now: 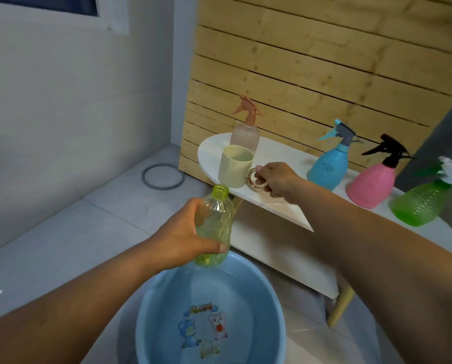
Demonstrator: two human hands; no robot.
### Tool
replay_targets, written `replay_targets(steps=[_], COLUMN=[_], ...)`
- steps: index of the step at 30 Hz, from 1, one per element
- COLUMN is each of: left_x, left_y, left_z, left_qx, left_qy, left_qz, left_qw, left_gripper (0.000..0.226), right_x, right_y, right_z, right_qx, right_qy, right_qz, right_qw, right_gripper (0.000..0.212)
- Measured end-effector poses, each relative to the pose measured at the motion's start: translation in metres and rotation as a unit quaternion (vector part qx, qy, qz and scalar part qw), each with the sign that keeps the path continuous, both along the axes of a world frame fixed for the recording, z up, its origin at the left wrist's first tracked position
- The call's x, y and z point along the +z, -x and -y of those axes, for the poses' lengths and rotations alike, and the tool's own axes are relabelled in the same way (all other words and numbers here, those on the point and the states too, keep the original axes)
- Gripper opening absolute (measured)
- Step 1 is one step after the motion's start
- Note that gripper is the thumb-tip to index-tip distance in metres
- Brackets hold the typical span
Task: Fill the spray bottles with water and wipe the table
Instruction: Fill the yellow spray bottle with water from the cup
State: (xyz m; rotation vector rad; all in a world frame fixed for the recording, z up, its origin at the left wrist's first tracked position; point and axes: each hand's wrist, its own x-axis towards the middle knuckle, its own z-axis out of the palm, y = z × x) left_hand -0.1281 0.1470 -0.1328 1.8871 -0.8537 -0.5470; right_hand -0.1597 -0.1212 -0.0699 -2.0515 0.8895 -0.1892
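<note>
My left hand (182, 237) grips an uncapped yellow-green clear bottle (215, 227), upright above the far rim of a blue basin (272, 298) holding water. My right hand (274, 179) pinches the gold ring handle of a cream cup (235, 166) standing on the white table (272, 203). On the table stand a peach spray bottle (245, 132), a blue spray bottle (329, 161), a pink spray bottle with a black trigger (371, 182) and a green spray bottle (421, 203).
A wooden slat wall (324, 61) backs the table. A grey ring (163, 176) lies on the tiled floor at the left. A table leg (340, 306) stands right of the basin. A grey surface (450, 132) rises at the right edge.
</note>
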Motion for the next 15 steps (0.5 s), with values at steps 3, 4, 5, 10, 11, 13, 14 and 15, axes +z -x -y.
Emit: replay_targets(steps=[3, 4, 5, 10, 11, 13, 14, 15], left_x=[0.001, 0.001, 0.001, -0.004, -0.005, -0.009, -0.01, -0.014], left_y=[-0.002, -0.002, -0.001, 0.002, 0.003, 0.007, 0.01, 0.013], left_z=[-0.002, -0.004, -0.005, -0.011, -0.013, -0.017, -0.02, -0.023], left_qx=[0.001, 0.0, -0.001, -0.012, -0.017, -0.028, -0.033, -0.038], left_qy=[0.01, 0.012, 0.013, -0.01, -0.014, -0.018, -0.022, -0.027], left_qz=[-0.01, -0.014, -0.016, -0.014, -0.013, -0.016, -0.017, -0.015], left_qw=[1.0, 1.0, 1.0, 1.0, 1.0, 0.999, 0.999, 0.999], left_gripper=[0.083, 0.083, 0.083, 0.083, 0.083, 0.084, 0.085, 0.085], right_x=[0.003, 0.006, 0.009, 0.033, 0.035, 0.034, 0.032, 0.026], right_y=[0.004, 0.005, 0.007, 0.03, 0.036, 0.048, 0.053, 0.059], right_z=[-0.005, -0.009, -0.013, -0.041, -0.048, -0.064, -0.07, -0.077], right_qx=[0.009, 0.011, 0.011, 0.045, 0.053, 0.062, 0.064, 0.068], right_qy=[-0.032, -0.036, -0.039, -0.051, -0.057, -0.069, -0.061, -0.04], right_qz=[0.031, 0.05, 0.072, 0.145, 0.152, 0.155, 0.146, 0.13], right_qw=[0.999, 0.998, 0.997, 0.987, 0.985, 0.984, 0.985, 0.988], right_gripper=[0.028, 0.029, 0.031, 0.036, 0.038, 0.04, 0.04, 0.041])
